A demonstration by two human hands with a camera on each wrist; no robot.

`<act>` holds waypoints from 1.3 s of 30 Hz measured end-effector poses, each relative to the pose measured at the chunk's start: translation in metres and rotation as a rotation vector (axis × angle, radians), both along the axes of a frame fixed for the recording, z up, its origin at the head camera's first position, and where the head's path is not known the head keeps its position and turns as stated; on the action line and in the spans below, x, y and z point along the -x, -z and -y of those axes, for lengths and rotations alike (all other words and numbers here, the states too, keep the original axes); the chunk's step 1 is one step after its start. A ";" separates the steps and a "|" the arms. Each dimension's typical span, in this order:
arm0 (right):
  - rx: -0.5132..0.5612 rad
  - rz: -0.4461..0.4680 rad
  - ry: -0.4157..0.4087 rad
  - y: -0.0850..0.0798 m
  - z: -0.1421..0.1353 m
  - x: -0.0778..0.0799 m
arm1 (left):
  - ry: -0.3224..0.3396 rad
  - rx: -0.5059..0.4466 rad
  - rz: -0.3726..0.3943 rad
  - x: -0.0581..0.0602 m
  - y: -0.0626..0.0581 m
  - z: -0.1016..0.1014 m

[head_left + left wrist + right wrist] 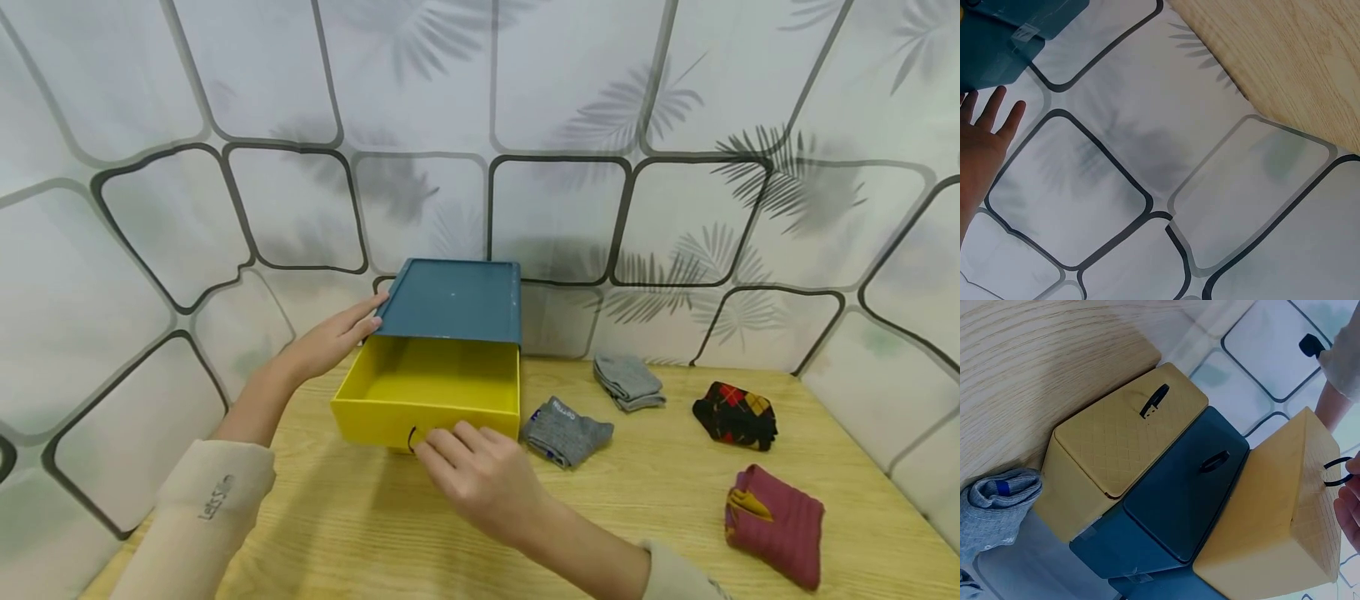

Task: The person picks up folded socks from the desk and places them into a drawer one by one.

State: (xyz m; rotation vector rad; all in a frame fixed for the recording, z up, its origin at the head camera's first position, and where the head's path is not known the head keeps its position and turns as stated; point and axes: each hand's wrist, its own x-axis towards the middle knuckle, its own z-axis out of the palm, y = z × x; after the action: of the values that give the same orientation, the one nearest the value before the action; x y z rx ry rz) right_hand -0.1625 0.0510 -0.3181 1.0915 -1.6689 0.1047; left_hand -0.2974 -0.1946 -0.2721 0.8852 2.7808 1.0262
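The top yellow drawer [426, 421] of a small blue drawer unit [457, 300] is pulled out, its yellow inside floor showing. My right hand [480, 475] is at the drawer's front. In the right wrist view, my fingers pinch the black loop handle [1337, 472]. My left hand [330, 337] lies against the unit's upper left edge with fingers extended; the left wrist view shows spread fingers beside the blue side. Just right of the drawer lies a dark grey folded sock [567, 433] with white lettering.
A light grey folded sock [628, 382], a black, red and yellow argyle sock [737, 415] and a maroon folded sock [776, 527] lie to the right on the wooden table [652, 533]. Lower blue [1188, 481] and yellow drawers [1125, 431] are closed. A patterned curtain [558, 217] stands behind.
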 end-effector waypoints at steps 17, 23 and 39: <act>0.024 0.024 -0.022 -0.001 0.002 -0.010 | 0.006 -0.019 0.020 0.000 0.001 0.000; 0.036 0.047 -0.026 0.002 0.002 -0.013 | 0.013 -0.019 0.018 0.000 0.001 0.001; 0.003 0.032 -0.043 0.006 -0.001 -0.018 | 0.013 -0.019 0.018 0.002 0.000 0.000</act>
State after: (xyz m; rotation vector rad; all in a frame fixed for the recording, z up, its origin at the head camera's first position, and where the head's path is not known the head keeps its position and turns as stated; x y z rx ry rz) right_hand -0.1445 0.0516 -0.3244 1.1291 -1.6736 0.1535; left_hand -0.2990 -0.1946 -0.2726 0.8905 2.7519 1.0550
